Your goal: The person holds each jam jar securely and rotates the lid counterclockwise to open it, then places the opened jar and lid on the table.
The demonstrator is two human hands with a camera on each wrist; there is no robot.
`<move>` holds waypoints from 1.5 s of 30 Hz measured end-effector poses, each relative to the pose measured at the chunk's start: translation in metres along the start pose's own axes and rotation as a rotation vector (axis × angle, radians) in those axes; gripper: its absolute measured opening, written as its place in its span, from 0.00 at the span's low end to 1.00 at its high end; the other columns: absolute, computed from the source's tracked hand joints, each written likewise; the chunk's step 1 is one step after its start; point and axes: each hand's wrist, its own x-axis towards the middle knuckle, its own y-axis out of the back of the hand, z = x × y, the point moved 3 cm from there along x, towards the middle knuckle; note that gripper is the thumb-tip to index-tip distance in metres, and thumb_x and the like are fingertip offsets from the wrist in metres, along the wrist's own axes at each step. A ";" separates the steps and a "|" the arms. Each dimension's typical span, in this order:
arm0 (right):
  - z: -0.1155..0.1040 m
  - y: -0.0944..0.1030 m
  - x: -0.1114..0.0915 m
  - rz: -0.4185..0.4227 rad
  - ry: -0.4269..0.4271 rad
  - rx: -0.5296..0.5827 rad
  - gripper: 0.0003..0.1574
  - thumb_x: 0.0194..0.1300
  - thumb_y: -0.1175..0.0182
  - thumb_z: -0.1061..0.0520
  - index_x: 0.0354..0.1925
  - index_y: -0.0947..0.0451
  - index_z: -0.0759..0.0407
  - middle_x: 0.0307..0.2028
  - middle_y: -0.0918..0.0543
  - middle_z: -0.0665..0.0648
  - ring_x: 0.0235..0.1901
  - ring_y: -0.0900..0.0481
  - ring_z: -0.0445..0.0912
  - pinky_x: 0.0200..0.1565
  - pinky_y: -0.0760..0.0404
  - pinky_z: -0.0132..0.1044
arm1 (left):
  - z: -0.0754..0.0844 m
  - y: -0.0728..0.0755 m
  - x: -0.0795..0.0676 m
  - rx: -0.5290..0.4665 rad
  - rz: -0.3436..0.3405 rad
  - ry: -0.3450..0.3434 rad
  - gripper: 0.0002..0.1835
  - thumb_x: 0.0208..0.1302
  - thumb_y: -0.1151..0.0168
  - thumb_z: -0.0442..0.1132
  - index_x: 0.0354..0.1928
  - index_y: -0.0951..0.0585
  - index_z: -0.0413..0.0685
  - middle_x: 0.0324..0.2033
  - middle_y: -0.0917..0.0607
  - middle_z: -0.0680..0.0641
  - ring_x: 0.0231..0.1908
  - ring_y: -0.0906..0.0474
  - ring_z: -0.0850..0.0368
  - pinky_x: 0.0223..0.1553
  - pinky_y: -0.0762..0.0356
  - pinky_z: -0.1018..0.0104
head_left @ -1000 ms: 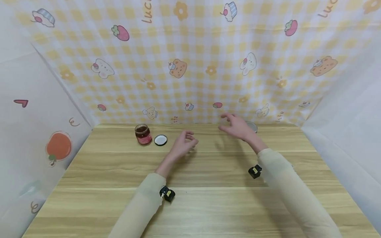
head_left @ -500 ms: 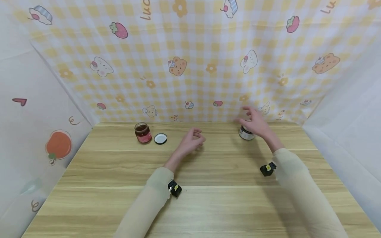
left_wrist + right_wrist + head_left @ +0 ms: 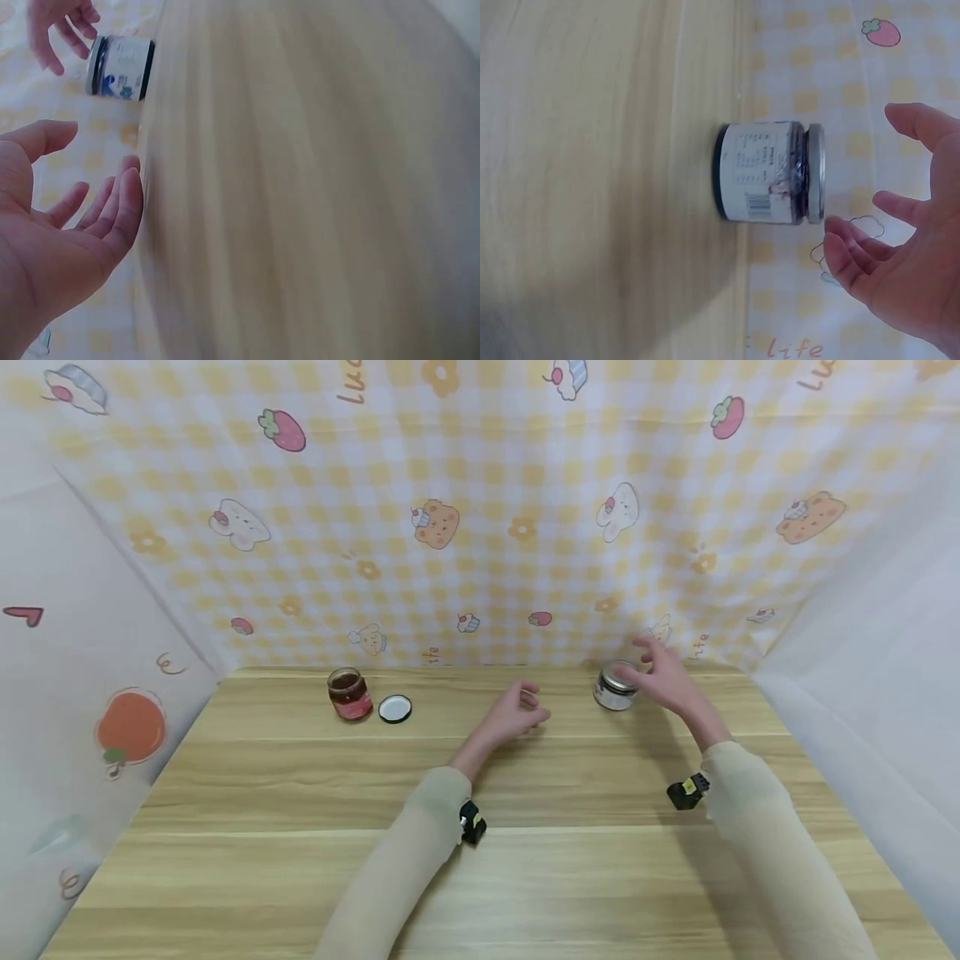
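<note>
A closed jar (image 3: pixel 761 176) with a silver lid, dark contents and a pale printed label stands upright at the back right of the wooden table. Just above and to the right of it is my right hand (image 3: pixel 667 677), thumb and fingers spread and relaxed, fingertips close by the lid (image 3: pixel 817 174). My left hand (image 3: pixel 513 714) hovers over the table to the jar's left, its fingers loosely bent and nothing in them. In the left wrist view, the left hand (image 3: pixel 67 232) shows its palm, with the jar (image 3: pixel 124 67) beyond the fingertips.
An uncovered jar (image 3: pixel 350 696) with dark red contents and a pink label stands at the back left. Next to it lies a round lid (image 3: pixel 394 708), white inside up. A yellow checked cloth (image 3: pixel 480 468) hangs right behind the table (image 3: pixel 300 793), with white sheets along both sides.
My right hand has moved right, over and past the silver-lidded jar, leaving the jar in fuller view. My left hand has moved right across the table, towards that jar. The view has shifted slightly.
</note>
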 end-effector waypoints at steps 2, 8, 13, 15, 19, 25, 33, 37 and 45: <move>0.004 0.000 -0.001 -0.012 0.001 0.004 0.52 0.71 0.41 0.38 0.76 0.49 0.68 0.67 0.39 0.79 0.65 0.38 0.70 0.59 0.32 0.67 | 0.001 -0.007 0.005 0.015 -0.004 -0.001 0.31 0.65 0.33 0.38 0.66 0.32 0.36 0.53 0.22 0.38 0.40 0.18 0.51 0.39 0.19 0.65; 0.016 -0.002 -0.004 -0.021 0.005 0.030 0.52 0.72 0.40 0.41 0.76 0.51 0.66 0.72 0.42 0.73 0.66 0.38 0.69 0.58 0.31 0.66 | 0.006 -0.028 0.023 0.089 -0.017 -0.026 0.30 0.65 0.32 0.39 0.66 0.30 0.37 0.53 0.21 0.40 0.45 0.21 0.51 0.46 0.20 0.62; 0.023 -0.006 -0.005 -0.065 -0.023 0.060 0.57 0.70 0.39 0.39 0.78 0.56 0.64 0.73 0.45 0.72 0.67 0.39 0.68 0.57 0.29 0.64 | 0.012 -0.039 0.034 0.111 -0.017 -0.030 0.30 0.65 0.32 0.38 0.67 0.30 0.38 0.55 0.21 0.40 0.53 0.24 0.50 0.55 0.24 0.59; 0.025 -0.007 -0.005 -0.076 -0.031 0.074 0.59 0.69 0.37 0.39 0.79 0.58 0.63 0.72 0.45 0.73 0.66 0.38 0.68 0.57 0.29 0.63 | 0.015 -0.042 0.038 0.110 -0.017 -0.033 0.31 0.65 0.32 0.37 0.67 0.30 0.38 0.56 0.22 0.39 0.55 0.25 0.49 0.57 0.25 0.58; 0.033 -0.006 -0.007 -0.095 -0.039 0.091 0.59 0.67 0.34 0.43 0.78 0.58 0.62 0.67 0.39 0.77 0.61 0.31 0.70 0.55 0.25 0.61 | 0.020 -0.051 0.046 0.105 -0.027 -0.036 0.33 0.64 0.32 0.36 0.69 0.31 0.37 0.59 0.23 0.38 0.57 0.25 0.47 0.60 0.26 0.59; 0.043 -0.010 -0.008 -0.138 -0.033 0.150 0.60 0.65 0.31 0.53 0.78 0.59 0.63 0.63 0.36 0.80 0.56 0.26 0.73 0.53 0.22 0.60 | 0.025 -0.064 0.055 0.112 -0.040 -0.039 0.33 0.65 0.35 0.32 0.70 0.34 0.35 0.62 0.25 0.36 0.57 0.23 0.48 0.57 0.24 0.65; 0.048 -0.018 -0.005 -0.173 -0.014 0.215 0.58 0.63 0.30 0.61 0.76 0.57 0.67 0.60 0.36 0.81 0.52 0.24 0.72 0.51 0.20 0.51 | 0.030 -0.080 0.069 0.202 -0.038 -0.054 0.37 0.63 0.34 0.31 0.73 0.36 0.38 0.67 0.27 0.37 0.61 0.25 0.46 0.62 0.27 0.58; 0.047 -0.021 -0.001 -0.150 -0.001 0.221 0.56 0.61 0.30 0.65 0.74 0.55 0.71 0.59 0.34 0.80 0.50 0.23 0.69 0.49 0.20 0.44 | 0.032 -0.084 0.075 0.242 -0.026 -0.073 0.35 0.61 0.33 0.29 0.71 0.31 0.40 0.65 0.23 0.40 0.60 0.25 0.49 0.61 0.27 0.59; 0.055 -0.027 0.003 -0.124 -0.033 0.169 0.43 0.64 0.33 0.66 0.66 0.44 0.83 0.58 0.30 0.81 0.53 0.23 0.69 0.44 0.19 0.34 | 0.034 -0.094 0.078 0.289 0.050 -0.046 0.34 0.59 0.29 0.32 0.68 0.28 0.42 0.61 0.20 0.41 0.62 0.25 0.46 0.64 0.30 0.57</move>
